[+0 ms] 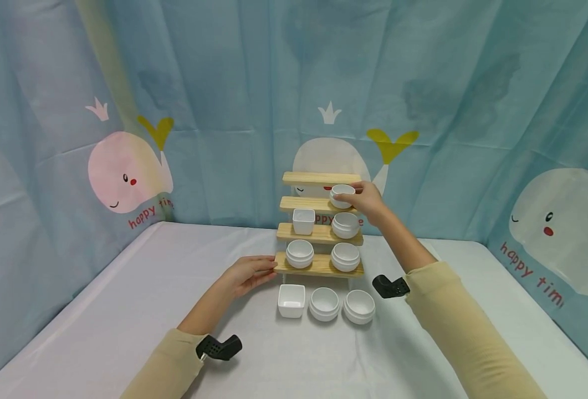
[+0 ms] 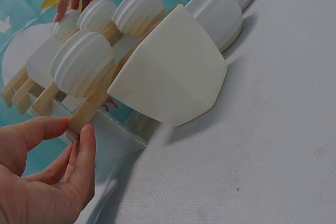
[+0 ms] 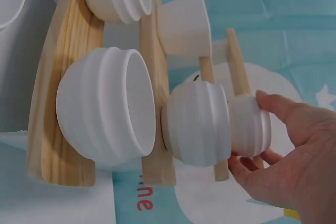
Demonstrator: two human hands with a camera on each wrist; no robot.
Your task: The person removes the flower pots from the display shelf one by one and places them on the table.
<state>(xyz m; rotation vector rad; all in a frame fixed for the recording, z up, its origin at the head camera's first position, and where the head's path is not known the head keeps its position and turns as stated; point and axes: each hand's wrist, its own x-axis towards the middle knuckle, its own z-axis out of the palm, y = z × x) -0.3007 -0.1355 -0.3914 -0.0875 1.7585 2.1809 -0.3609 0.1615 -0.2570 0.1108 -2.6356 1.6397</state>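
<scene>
A wooden tiered stand (image 1: 318,266) with several shelves rises at the middle of the table. My right hand (image 1: 368,200) grips a small round white bowl (image 1: 342,196) at the right end of the second shelf from the top. At the stand's lower left, my left hand (image 1: 249,274) pinches the end of the bottom shelf (image 2: 86,111) between thumb and fingers. On the lower shelves stand a square white bowl (image 1: 303,221) and round white bowls, one of them (image 1: 345,225) just below the right hand.
In front of the stand, a square white bowl (image 1: 291,301) and two round ones, a middle bowl (image 1: 324,304) and a right bowl (image 1: 359,307), sit in a row on the white tablecloth (image 1: 214,244). A blue printed curtain (image 1: 224,111) hangs close behind.
</scene>
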